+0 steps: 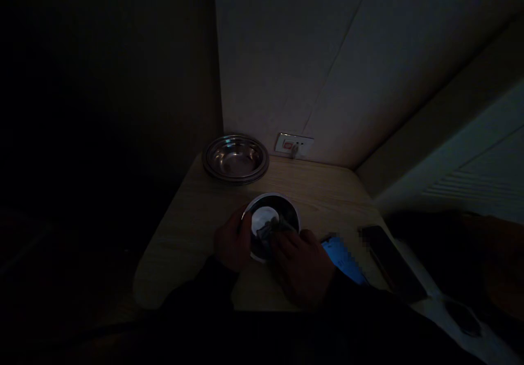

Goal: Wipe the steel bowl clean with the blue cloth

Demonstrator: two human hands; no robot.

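A round metal bowl (pixel 290 204) rests on the wooden table near its middle, its bottom catching a bright reflection. Around the bowl's left rim, my left hand (pixel 232 243) is closed, thumb toward the inside. My right hand (pixel 303 267) reaches into the bowl from the lower right, fingers closed on a crumpled greyish cloth (pixel 267 229) that lies against the inner surface. The dim light hides part of the cloth and the fingertips.
Stacked shiny metal dishes (pixel 236 163) sit at the table's back left. A wall socket (pixel 293 144) holds a plug behind the table (pixel 327 190). Right of my right hand lie a phone with a lit blue screen (pixel 346 261) and a dark flat object (pixel 393 264).
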